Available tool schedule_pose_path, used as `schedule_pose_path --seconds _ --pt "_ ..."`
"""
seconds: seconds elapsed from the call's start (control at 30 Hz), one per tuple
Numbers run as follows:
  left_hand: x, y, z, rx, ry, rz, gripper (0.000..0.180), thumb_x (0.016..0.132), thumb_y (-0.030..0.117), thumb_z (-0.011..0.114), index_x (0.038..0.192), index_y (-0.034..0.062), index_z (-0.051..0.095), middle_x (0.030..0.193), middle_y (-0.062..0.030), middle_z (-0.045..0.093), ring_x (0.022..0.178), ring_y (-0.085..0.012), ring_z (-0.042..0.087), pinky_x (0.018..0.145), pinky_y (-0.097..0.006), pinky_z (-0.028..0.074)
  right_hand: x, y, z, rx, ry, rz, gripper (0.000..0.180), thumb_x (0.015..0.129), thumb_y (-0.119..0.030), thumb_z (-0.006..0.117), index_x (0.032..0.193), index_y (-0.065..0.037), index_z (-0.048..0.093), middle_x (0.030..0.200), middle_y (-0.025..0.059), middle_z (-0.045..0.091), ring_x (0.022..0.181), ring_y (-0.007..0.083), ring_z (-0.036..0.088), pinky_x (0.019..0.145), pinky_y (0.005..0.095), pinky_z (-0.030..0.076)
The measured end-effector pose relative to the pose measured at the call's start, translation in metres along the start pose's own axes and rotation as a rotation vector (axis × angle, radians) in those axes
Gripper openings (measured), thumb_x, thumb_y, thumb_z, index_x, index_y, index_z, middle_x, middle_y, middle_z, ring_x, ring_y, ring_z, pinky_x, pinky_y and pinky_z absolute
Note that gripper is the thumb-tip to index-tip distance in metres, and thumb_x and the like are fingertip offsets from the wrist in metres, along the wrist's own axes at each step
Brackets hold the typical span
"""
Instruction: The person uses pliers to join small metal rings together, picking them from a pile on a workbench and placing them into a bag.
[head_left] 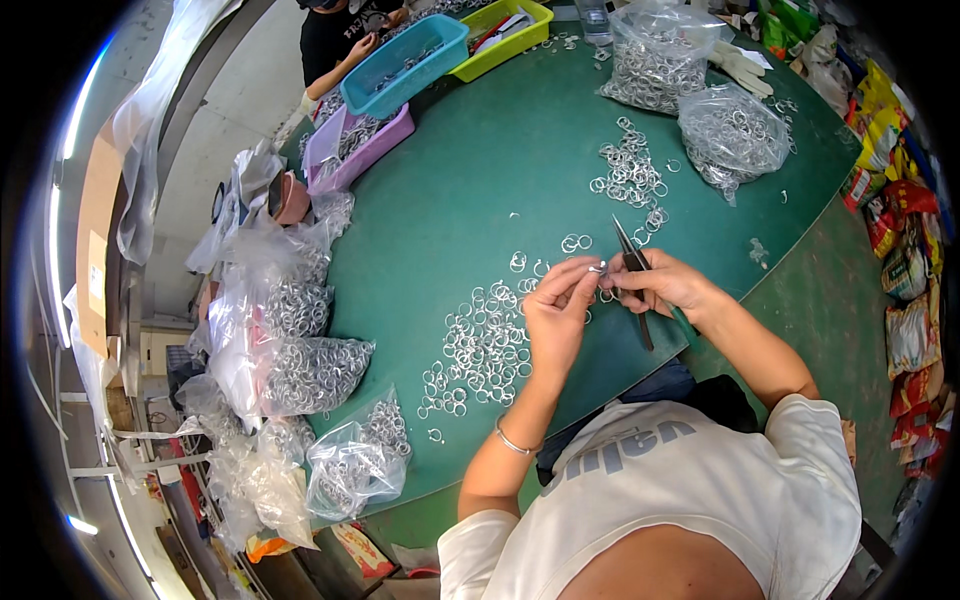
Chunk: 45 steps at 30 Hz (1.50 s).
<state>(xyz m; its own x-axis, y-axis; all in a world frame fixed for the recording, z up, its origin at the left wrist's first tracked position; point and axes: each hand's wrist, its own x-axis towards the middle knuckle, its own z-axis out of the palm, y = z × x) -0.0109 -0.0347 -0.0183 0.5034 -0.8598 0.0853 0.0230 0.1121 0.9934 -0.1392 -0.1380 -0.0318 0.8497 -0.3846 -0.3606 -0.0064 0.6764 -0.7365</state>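
Over the near edge of the green table, my left hand [557,312] is closed, pinching a small silver metal ring [599,268] between thumb and fingertips. My right hand [662,281] meets it from the other side, its fingertips at the same ring. A pair of dark long-nosed pliers [629,246] is gripped in my right hand, the pointed tip facing away from me and the handles spread below the palm. A broad heap of loose rings [487,343] lies left of my left hand. Beyond my right hand is a second heap [630,168].
Clear bags of rings line the table's left side [318,372] and far right [735,138]. Blue [410,65], purple [358,150] and yellow-green [505,40] tubs stand at the far side. Another person [335,45] works behind them. Colourful packages [908,330] are piled at right.
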Motion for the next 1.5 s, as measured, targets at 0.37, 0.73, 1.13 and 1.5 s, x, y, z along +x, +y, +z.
schedule_pose_path --seconds 0.37,0.73,1.13,1.5 --pt "-0.002 0.011 -0.006 0.864 -0.034 0.603 0.014 0.071 -0.001 0.061 0.085 -0.0013 0.06 0.08 -0.0148 0.06 0.069 -0.0305 0.057 0.061 -0.036 0.045 -0.015 -0.012 0.023 -0.458 0.22 -0.407 0.007 0.083 -0.007 0.057 0.083 0.0 0.055 0.068 0.0014 0.051 0.051 0.0068 0.042 0.046 0.0199 0.032" --pt "0.017 -0.001 -0.025 0.825 -0.082 -0.036 0.012 0.073 0.007 0.063 0.074 -0.0053 0.062 0.064 -0.0154 0.06 0.059 -0.0297 0.059 0.057 -0.034 0.046 -0.016 -0.01 0.026 -0.509 0.236 -0.382 0.009 0.08 -0.006 0.059 0.082 0.003 0.056 0.064 0.0048 0.053 0.051 0.0084 0.044 0.046 0.022 0.033" --pt "0.009 -0.014 -0.026 0.291 -0.252 -0.242 0.024 0.077 -0.001 0.059 0.101 -0.0003 0.058 0.081 -0.0091 0.057 0.07 -0.0175 0.056 0.057 -0.026 0.045 0.009 0.005 0.01 -0.462 0.175 -0.174 0.013 0.081 -0.009 0.06 0.083 0.003 0.057 0.064 0.0039 0.055 0.051 0.0069 0.048 0.045 0.0206 0.036" --pt "-0.002 0.01 -0.012 0.703 -0.224 0.394 0.029 0.065 -0.007 0.064 0.091 0.0031 0.063 0.09 -0.0084 0.057 0.085 -0.0231 0.056 0.075 -0.03 0.045 0.006 0.0 0.005 -0.23 0.133 -0.014 0.015 0.081 -0.01 0.059 0.09 0.002 0.055 0.068 0.0075 0.057 0.054 0.0107 0.051 0.046 0.0204 0.037"
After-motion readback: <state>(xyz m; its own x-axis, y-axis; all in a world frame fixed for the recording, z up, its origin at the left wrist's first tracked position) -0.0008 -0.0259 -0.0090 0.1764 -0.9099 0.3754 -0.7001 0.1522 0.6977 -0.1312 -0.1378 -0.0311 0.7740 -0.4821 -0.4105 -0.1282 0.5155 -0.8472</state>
